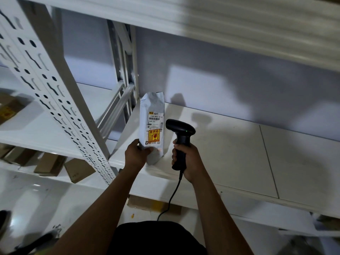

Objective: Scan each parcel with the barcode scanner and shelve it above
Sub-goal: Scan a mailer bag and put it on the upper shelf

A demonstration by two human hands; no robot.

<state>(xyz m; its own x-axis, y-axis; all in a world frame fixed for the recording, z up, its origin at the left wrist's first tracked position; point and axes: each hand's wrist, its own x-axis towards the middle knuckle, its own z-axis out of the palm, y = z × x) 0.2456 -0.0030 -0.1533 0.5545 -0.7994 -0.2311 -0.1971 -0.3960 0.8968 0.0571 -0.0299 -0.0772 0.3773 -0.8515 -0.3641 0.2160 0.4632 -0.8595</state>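
The parcel (152, 126) is upright at the left end of the shelf (239, 153), with the left hand (137, 153) at its near lower corner. The barcode scanner (181, 133), in the right hand (187, 161), is just right of it. Lower left lie boxes (49, 164).

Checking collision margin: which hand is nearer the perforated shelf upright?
Left. The left hand, gripping the grey mailer parcel, is just right of the perforated shelf upright; the right hand, holding the barcode scanner, is farther right, beyond the parcel.
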